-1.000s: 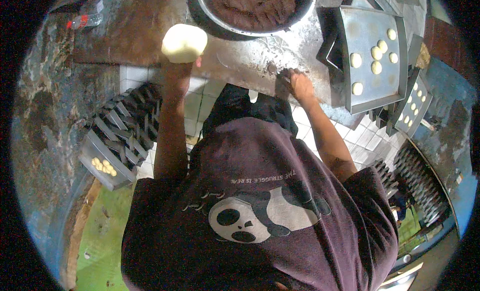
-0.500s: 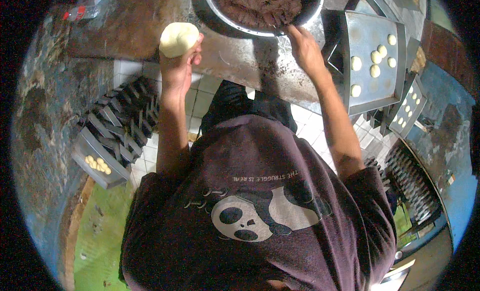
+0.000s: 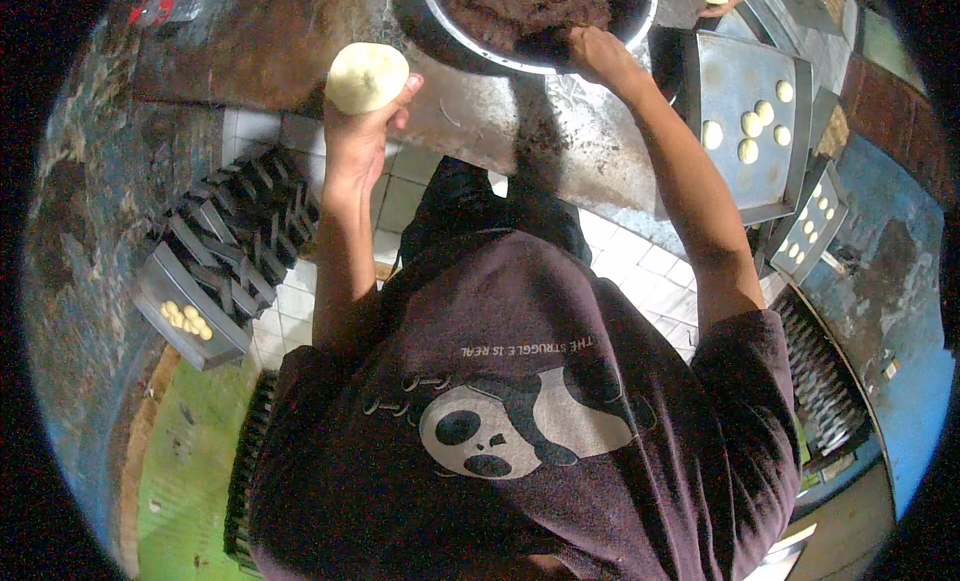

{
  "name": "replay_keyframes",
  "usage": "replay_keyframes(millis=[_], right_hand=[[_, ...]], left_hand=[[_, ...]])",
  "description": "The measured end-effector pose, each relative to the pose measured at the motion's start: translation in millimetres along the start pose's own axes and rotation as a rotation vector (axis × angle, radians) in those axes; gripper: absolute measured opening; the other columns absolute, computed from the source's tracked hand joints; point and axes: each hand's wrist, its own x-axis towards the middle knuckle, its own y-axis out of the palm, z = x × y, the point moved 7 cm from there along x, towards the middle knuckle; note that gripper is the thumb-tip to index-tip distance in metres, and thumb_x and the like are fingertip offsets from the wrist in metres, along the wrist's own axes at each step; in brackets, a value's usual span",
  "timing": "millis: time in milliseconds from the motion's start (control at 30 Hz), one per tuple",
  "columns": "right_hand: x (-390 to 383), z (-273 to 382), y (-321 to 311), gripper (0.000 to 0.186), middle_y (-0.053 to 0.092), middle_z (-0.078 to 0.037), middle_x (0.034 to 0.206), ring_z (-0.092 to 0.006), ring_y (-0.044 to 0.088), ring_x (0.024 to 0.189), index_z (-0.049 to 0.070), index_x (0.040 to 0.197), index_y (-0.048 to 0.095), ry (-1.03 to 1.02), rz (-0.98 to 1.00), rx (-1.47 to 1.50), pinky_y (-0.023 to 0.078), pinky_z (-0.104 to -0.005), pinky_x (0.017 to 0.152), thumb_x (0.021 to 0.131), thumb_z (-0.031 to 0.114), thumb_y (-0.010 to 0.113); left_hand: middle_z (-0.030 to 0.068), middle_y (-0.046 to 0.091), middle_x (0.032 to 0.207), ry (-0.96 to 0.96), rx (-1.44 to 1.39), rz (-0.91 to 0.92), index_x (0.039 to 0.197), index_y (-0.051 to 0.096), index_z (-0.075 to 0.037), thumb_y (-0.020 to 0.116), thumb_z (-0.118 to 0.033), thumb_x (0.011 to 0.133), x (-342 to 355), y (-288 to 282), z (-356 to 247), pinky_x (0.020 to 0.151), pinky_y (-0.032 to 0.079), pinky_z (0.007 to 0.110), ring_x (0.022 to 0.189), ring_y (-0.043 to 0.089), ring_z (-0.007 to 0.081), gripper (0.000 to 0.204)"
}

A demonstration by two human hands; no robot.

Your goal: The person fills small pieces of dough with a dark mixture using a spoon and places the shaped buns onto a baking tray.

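Observation:
My left hand (image 3: 362,141) holds a flattened round of pale dough (image 3: 366,77) up on its palm and fingers, thumb beside its right edge. A large metal bowl (image 3: 487,56) of dark brown, crumbly paste (image 3: 510,6) sits on the worn worktop (image 3: 450,116). My right hand (image 3: 600,56) reaches over the bowl's front right rim, fingers bent and closed at the paste; what they grip, if anything, is hidden. To its right, a metal tray (image 3: 745,191) carries several small dough balls.
Another person's hand (image 3: 730,1) holds pale dough at top right. A smaller tray (image 3: 805,256) with dough balls lies at right. Stacked dark metal pans (image 3: 230,226) and a tray of dough pieces (image 3: 195,346) stand low on the left. A plastic bottle (image 3: 165,9) lies at upper left.
My right hand has moved up from the worktop's front to the paste in the bowl. The dough round stays in my left hand. Another person's hand has appeared at top right.

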Motion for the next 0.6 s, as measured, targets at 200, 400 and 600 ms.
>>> replay_keyframes(millis=[200,400,600], right_hand=[[-1.3,-4.4,-32.7,0.042,0.074,-0.021,0.102,-0.0307,0.071,0.103,-0.005,0.12,0.066,-0.195,0.175,0.485,0.057,-0.0421,0.09,0.089,0.024,0.063],[-72.2,135.5,-165.3,0.026,0.071,-0.013,0.107,-0.0279,0.067,0.101,0.006,0.12,0.071,-0.203,-0.124,0.891,0.05,-0.0348,0.096,0.098,0.008,0.056],[-126.3,191.2,-182.4,0.059,0.062,-0.011,0.11,-0.0319,0.061,0.099,0.012,0.128,0.069,-0.22,-0.668,0.334,0.051,-0.0394,0.086,0.074,-0.012,0.063]], left_hand=[[0.0025,0.074,0.091,0.055,0.484,0.057,0.104,0.071,-0.002,0.091,-0.013,0.077,6.9,10.8,6.1,0.063,0.053,0.027,0.071,0.065,0.0104,0.035],[0.0046,0.076,0.096,0.366,0.637,0.185,0.101,0.072,-0.002,0.093,-0.017,0.075,2.3,43.0,-19.1,0.083,0.056,0.031,0.088,0.07,0.0136,0.037],[0.0085,0.077,0.098,0.56,0.629,0.329,0.104,0.07,-0.003,0.09,-0.014,0.073,-5.4,84.6,-41.3,0.083,0.057,0.033,0.09,0.073,0.0162,0.038]])
